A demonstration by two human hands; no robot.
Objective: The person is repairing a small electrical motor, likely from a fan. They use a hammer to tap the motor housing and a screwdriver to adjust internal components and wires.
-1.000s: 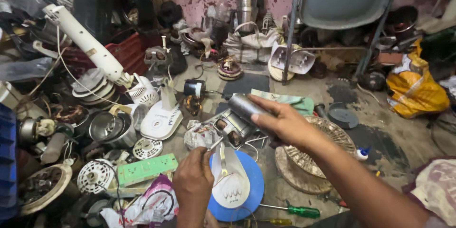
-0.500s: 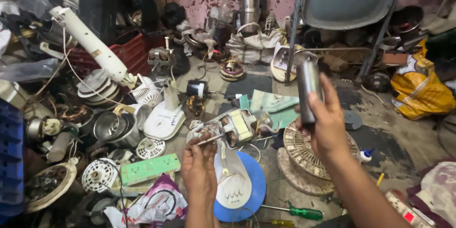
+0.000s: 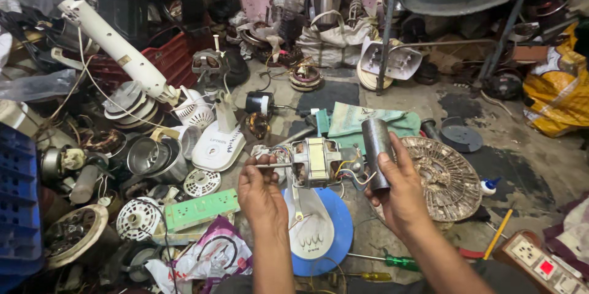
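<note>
I see left hand gripping the motor shaft | right hand closed round the grey tube, now lowered beside the motor | both above the blue base on the floor.

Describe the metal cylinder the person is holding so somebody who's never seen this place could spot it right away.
Start at the blue disc on the floor in the centre, with a white fan base on it. Just above it the left hand holds a small electric motor by its shaft. The right hand beside it grips the cylinder: an upright, plain dull-grey metal tube, smooth and wireless, unlike the motor.
</note>
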